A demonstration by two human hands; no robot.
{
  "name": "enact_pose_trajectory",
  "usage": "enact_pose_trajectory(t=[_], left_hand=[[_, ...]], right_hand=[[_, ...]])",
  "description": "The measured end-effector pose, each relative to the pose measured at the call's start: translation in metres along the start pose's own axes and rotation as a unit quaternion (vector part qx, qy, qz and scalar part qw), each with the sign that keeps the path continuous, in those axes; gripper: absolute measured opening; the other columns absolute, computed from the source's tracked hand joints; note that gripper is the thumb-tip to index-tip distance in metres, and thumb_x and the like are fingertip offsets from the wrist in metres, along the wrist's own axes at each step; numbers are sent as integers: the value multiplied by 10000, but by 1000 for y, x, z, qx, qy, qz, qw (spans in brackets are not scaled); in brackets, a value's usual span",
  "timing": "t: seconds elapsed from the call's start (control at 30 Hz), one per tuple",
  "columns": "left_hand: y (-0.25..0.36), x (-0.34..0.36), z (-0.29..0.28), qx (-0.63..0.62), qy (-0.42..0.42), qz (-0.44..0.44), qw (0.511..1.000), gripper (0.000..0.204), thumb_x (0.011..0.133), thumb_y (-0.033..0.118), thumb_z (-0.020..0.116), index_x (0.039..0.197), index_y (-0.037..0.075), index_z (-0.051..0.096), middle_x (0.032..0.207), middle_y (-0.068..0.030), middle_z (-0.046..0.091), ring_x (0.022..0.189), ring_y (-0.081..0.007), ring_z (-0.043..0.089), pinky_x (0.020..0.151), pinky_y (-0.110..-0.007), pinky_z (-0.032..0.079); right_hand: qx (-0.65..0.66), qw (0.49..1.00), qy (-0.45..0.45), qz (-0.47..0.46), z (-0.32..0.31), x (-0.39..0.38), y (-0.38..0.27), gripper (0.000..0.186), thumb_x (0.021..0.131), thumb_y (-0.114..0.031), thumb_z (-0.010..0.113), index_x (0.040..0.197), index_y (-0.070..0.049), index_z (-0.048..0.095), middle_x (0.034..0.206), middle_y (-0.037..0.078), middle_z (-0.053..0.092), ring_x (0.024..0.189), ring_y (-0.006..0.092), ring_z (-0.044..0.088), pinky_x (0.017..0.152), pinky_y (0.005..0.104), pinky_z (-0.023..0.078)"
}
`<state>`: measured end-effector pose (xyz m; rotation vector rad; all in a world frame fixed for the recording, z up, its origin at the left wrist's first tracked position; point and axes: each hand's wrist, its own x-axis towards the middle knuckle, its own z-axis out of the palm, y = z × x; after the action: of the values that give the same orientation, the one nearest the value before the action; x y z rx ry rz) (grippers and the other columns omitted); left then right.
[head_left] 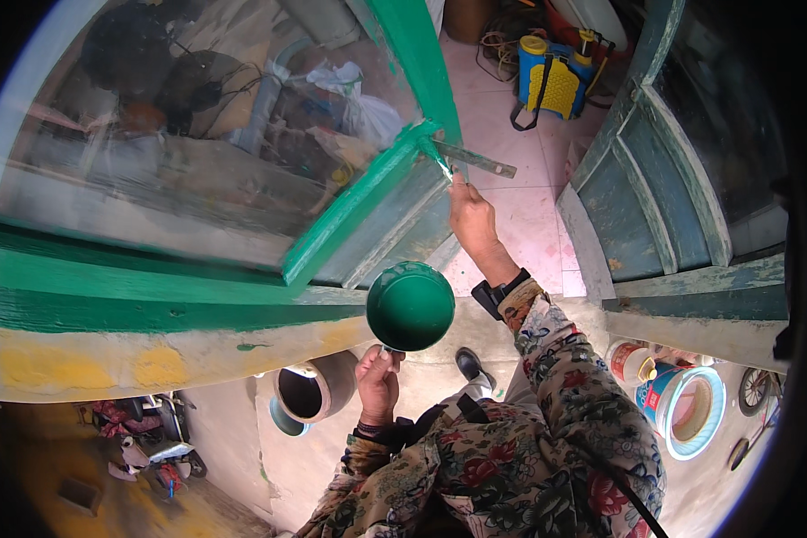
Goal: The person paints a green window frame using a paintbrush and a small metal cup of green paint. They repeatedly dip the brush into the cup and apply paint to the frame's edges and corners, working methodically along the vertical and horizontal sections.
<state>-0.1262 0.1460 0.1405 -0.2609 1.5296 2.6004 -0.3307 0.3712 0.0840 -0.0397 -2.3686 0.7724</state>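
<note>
A: What colour is showing on the window frame [368, 202]?
B: Fresh green, and the bowl [410, 305] is showing that same green inside.
A: And the sleeves [547, 394]?
B: They're showing a floral pattern, red and cream blooms on dark cloth.
A: The sprayer [551, 81]?
B: Blue and yellow, sitting on pale pink floor tiles [520, 206].
</note>
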Motion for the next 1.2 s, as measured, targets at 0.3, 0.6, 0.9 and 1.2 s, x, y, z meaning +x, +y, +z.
enact_pose_trajectory(t=[0.3, 0.6, 0.9, 1.2], left_hand=[[6, 0, -14, 4, -20, -1, 1000, 276, 912, 180, 592, 678, 67, 499, 647, -28, 484, 710, -155, 473, 795, -334, 385], [10, -4, -19, 15, -29, 0, 999, 279, 919, 180, 585, 680, 70, 490, 652, -27, 481, 706, -152, 460, 798, -334, 384], [12, -8, -19, 25, -23, -2, 999, 297, 920, 189, 583, 665, 71, 487, 656, -33, 484, 707, -154, 460, 802, -331, 384], [8, -9, -19, 21, -18, -7, 1000, 291, 915, 188, 592, 668, 72, 490, 646, -32, 476, 700, -158, 460, 795, -334, 385]], right_hand=[[19, 999, 28, 0, -2, 2, -5, 310, 894, -97, 581, 1178, 24, 552, 749, 182, 618, 606, 347, 634, 512, 417, 521], [14, 1000, -6, 11, 3, -8, 4, 295, 899, -114, 574, 1161, 14, 535, 778, 187, 627, 628, 365, 642, 537, 432, 535], [25, 995, -60, 76, 14, -14, 11, 247, 905, -132, 566, 1116, -3, 555, 799, 193, 633, 664, 383, 642, 576, 472, 531], [97, 991, -63, 62, 1, -25, -33, 237, 893, -147, 580, 1083, -7, 596, 802, 198, 632, 691, 388, 637, 589, 462, 525]])
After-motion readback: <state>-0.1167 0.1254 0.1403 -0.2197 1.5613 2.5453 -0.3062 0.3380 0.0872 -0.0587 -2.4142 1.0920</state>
